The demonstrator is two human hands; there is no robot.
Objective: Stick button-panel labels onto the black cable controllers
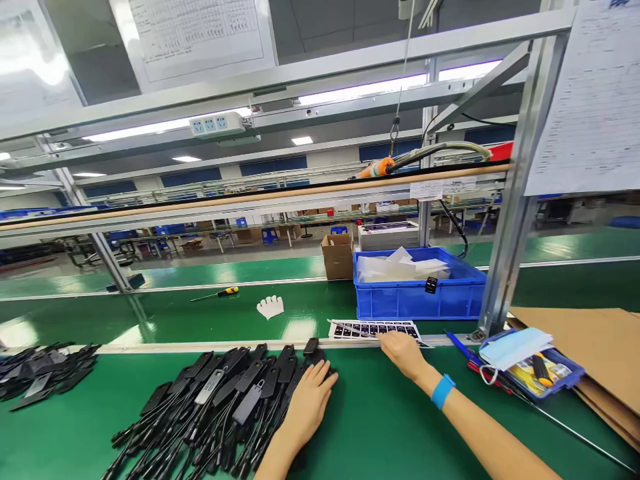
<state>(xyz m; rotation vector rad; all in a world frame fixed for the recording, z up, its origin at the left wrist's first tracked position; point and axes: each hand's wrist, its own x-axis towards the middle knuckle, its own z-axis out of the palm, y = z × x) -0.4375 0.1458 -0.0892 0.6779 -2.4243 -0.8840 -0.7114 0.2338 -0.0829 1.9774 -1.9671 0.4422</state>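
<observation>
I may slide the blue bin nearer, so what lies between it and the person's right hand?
In the head view, a white sheet of black labels lies between the right hand and the blue bin; the hand overlaps the sheet's near edge.

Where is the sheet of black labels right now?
In the head view, right of centre, the sheet of black labels lies just in front of the blue bin, with the right hand at its near edge.

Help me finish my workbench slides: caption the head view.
Left hand at a pile of black cabled parts, right hand at a printed sheet in front of a blue bin.
</observation>
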